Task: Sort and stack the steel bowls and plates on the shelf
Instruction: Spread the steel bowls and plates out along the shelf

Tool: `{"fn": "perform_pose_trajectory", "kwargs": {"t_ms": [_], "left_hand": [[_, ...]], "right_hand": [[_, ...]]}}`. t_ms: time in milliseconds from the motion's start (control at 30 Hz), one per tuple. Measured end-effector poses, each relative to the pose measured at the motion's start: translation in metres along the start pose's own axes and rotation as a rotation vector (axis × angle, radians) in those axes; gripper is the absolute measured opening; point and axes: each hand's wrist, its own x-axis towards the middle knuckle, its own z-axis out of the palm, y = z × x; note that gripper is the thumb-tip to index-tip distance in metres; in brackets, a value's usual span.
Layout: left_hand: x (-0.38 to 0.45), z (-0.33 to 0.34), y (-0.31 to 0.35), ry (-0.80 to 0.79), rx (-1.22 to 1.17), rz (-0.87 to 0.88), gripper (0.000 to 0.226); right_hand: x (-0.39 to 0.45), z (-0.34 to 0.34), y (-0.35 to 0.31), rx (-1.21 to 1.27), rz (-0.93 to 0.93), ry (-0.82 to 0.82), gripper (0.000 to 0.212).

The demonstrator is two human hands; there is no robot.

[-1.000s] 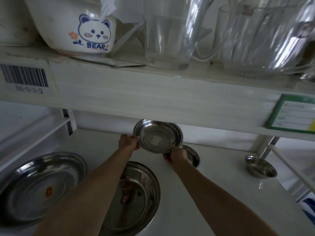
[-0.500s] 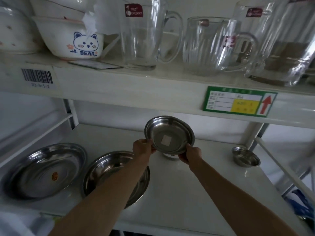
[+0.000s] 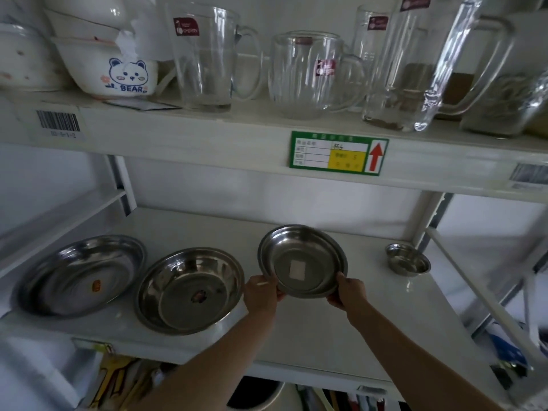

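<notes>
both hands hold a small steel plate (image 3: 302, 261) in the middle of the frame, tilted so its inside faces the camera, just above the white shelf (image 3: 326, 330). a second rim shows along its right edge, so it may be two plates nested, though i cannot tell for sure. the left hand (image 3: 261, 293) has its fingers clamped on the lower left rim; the right hand (image 3: 345, 292) has its fingers clamped on the lower right rim. a pale sticker sits on the plate's base.

to the left on the shelf rest a deeper steel bowl (image 3: 189, 289) and, at the far left, a wide steel plate (image 3: 81, 274). a little steel bowl (image 3: 407, 258) stands well apart at the right. glass mugs (image 3: 308, 75) and a bear-print bowl (image 3: 118, 71) fill the upper shelf.

the plate looks thin, stiff and light, with a smooth polished surface that is likely slippery; the rolled rim is the sensible place to hold, pinched on opposite sides as now. it should nest easily with like-sized pieces, but may clatter or slide if set down tilted.
</notes>
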Motion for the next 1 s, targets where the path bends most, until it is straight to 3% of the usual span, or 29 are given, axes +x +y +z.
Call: {"fn": "perform_pose_trajectory", "kwargs": {"t_ms": [100,233,767,1000], "left_hand": [[-0.019,-0.009,-0.022,0.045,0.036,-0.056,0.009],[-0.038,-0.019,-0.045,0.063,0.017,-0.119,0.016],[-0.062,-0.042,-0.067,0.152,-0.019,-0.156,0.010],[-0.059,-0.046,-0.064,0.122,-0.039,-0.132,0.011]], "right_hand": [[-0.004,-0.014,0.020,-0.036,0.011,-0.015,0.040],[-0.013,-0.029,0.043,-0.083,0.037,-0.050,0.040],[-0.019,-0.032,0.079,-0.244,0.026,-0.132,0.045],[-0.017,-0.025,0.080,-0.251,-0.007,-0.147,0.045]]}}
